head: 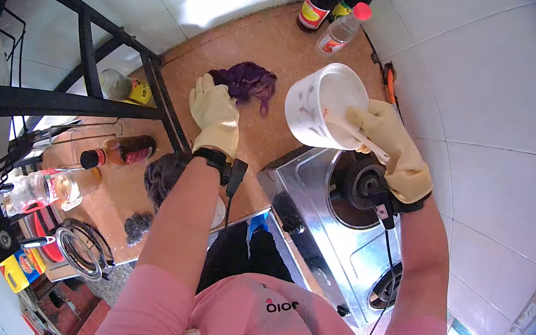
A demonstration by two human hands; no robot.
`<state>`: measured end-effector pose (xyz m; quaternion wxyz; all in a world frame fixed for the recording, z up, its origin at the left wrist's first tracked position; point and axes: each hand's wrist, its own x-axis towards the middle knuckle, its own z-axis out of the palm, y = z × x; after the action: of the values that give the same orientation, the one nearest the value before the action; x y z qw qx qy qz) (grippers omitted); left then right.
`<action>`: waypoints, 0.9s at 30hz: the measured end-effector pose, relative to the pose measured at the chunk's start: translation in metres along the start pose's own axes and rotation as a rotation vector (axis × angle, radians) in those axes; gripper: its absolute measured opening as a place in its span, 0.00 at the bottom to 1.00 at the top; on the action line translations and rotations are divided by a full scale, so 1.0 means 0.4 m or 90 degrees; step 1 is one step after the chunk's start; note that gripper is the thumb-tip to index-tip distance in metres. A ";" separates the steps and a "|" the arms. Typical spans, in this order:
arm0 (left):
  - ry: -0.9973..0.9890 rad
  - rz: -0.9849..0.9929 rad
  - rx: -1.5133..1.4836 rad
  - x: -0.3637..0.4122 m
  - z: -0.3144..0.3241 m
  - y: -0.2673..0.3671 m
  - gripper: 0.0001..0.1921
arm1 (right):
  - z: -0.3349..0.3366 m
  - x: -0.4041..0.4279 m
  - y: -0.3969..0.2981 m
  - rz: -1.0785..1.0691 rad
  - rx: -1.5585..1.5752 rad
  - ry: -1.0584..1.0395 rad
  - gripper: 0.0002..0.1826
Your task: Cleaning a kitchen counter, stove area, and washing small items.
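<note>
Both my hands wear cream rubber gloves. My right hand (386, 138) grips a white ceramic bowl (304, 105) with a grey leaf pattern, tilted above the counter beside the stove. A pale spoon handle rests across the bowl's opening under my right thumb; the spoon's far end cannot be made out. My left hand (215, 110) lies flat on the brown countertop (250, 149), its fingertips touching a crumpled dark purple cloth (246, 84). Whether those fingers pinch the cloth is unclear.
A steel gas stove (338, 251) stands at the right. Dark sauce bottles (318, 6) and a red-capped clear bottle (340, 32) stand in the back corner. A black metal rack (74, 110) rises at the left, with bottles, a steel wool pad (137, 228) and a pot lid (79, 251) near it.
</note>
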<state>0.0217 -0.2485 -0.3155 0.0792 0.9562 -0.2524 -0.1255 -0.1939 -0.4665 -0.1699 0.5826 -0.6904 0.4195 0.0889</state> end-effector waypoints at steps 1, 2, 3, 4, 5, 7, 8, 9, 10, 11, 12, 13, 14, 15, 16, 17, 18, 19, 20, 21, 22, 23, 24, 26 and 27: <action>-0.001 -0.004 0.002 0.004 0.035 -0.027 0.14 | -0.003 -0.007 0.006 -0.004 0.026 -0.001 0.16; 0.086 -0.016 -0.168 0.010 0.097 -0.067 0.14 | 0.002 -0.010 0.003 -0.013 0.049 -0.004 0.16; 0.174 -0.028 -0.336 0.010 0.130 -0.095 0.14 | 0.011 -0.008 0.005 -0.016 0.047 -0.013 0.16; 0.021 -0.121 -0.581 -0.039 0.050 -0.014 0.17 | -0.014 -0.016 0.038 0.000 0.073 0.008 0.16; 0.014 -0.121 -0.580 -0.081 -0.008 0.007 0.17 | -0.019 -0.016 0.057 0.006 0.100 0.012 0.15; -0.131 -0.136 -0.957 -0.165 -0.093 0.007 0.18 | -0.008 -0.019 0.061 0.005 0.108 0.004 0.15; -0.136 -0.137 -0.962 -0.196 -0.090 0.013 0.18 | -0.008 -0.024 0.064 0.008 0.115 0.009 0.15; -0.154 -0.066 -1.027 -0.226 -0.092 0.013 0.19 | -0.001 -0.029 0.060 0.008 0.112 0.008 0.15; -0.175 0.008 -1.091 -0.258 -0.106 0.021 0.19 | 0.011 -0.039 0.053 0.011 0.133 0.026 0.13; -0.207 0.032 -1.104 -0.298 -0.121 0.044 0.24 | 0.020 -0.052 0.047 0.014 0.154 0.046 0.12; -0.254 0.075 -1.119 -0.340 -0.139 0.056 0.29 | 0.033 -0.066 0.033 0.012 0.151 0.042 0.12; -0.256 0.161 -1.151 -0.360 -0.191 0.098 0.33 | 0.051 -0.077 0.014 0.008 0.131 0.044 0.12; -0.138 0.257 -1.137 -0.357 -0.161 0.133 0.33 | 0.064 -0.088 -0.001 0.005 0.112 0.047 0.13; -0.062 0.326 -1.082 -0.357 -0.101 0.130 0.29 | 0.076 -0.093 -0.015 -0.001 0.107 0.037 0.13; 0.046 0.372 -1.050 -0.352 -0.100 0.155 0.25 | 0.079 -0.102 -0.021 0.015 0.063 0.017 0.14; 0.153 0.415 -1.012 -0.344 -0.104 0.171 0.21 | 0.081 -0.108 -0.029 0.031 0.019 -0.003 0.17; 0.152 0.414 -1.019 -0.342 -0.123 0.183 0.21 | 0.063 -0.117 -0.037 0.046 -0.006 -0.039 0.18; 0.181 0.392 -0.961 -0.343 -0.157 0.194 0.30 | 0.059 -0.127 -0.039 0.048 -0.010 -0.038 0.18; 0.208 0.369 -0.902 -0.343 -0.187 0.204 0.41 | 0.059 -0.139 -0.041 0.002 0.012 -0.047 0.18; 0.211 0.367 -0.903 -0.344 -0.217 0.204 0.41 | 0.064 -0.151 -0.044 -0.046 0.034 -0.059 0.18; 0.215 0.381 -0.968 -0.340 -0.240 0.201 0.26 | 0.069 -0.157 -0.041 -0.046 0.033 -0.060 0.18; 0.219 0.396 -1.033 -0.338 -0.250 0.199 0.12 | 0.075 -0.164 -0.038 -0.080 0.096 -0.088 0.19; 0.309 0.376 -1.068 -0.341 -0.251 0.211 0.12 | 0.078 -0.172 -0.040 -0.115 0.157 -0.115 0.19; 0.225 0.233 -1.097 -0.351 -0.269 0.213 0.16 | 0.075 -0.193 -0.066 -0.119 0.146 -0.127 0.20; 0.134 0.090 -1.117 -0.356 -0.283 0.217 0.20 | 0.071 -0.203 -0.073 -0.119 0.138 -0.135 0.20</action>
<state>-0.1063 -0.2415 -0.1601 0.8143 0.5397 -0.1150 -0.1802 -0.2148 -0.4039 -0.1077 0.7006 -0.6460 0.2969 0.0611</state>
